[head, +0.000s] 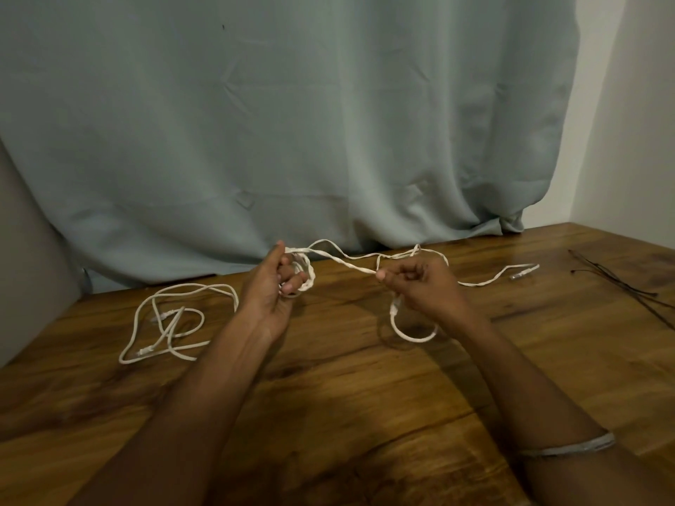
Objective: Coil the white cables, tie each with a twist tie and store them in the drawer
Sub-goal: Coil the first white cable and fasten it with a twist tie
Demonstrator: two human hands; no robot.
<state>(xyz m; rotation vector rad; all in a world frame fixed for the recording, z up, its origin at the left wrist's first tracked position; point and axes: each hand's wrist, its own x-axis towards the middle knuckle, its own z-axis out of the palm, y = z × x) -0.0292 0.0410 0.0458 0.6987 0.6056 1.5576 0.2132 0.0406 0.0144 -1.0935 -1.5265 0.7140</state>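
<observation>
At the far left a grey panel [25, 257] stands against the pale green curtain [292, 122] that hangs behind the wooden table [365, 396]. On the left part of the table lies a loose white cable [171, 323], sprawled in open loops with its plugs near the middle of the tangle. Just right of it the left hand [270, 290] is raised above the table, its fingers [292, 284] curled round a small coil [308, 277] of a second white cable [343, 264] — several turns wound together at the fingertips. From that coil a strand runs taut to the right hand [420, 286], whose thumb and forefinger pinch it; the other fingers are curled in, and a loop of the same cable hangs below this hand down to the table. Further right the cable trails across the wood to its plug end [520, 273]. A thin bangle [569, 447] circles the right forearm. At the far right edge several thin dark twist ties [621, 283] lie on the table, well apart from both hands.
</observation>
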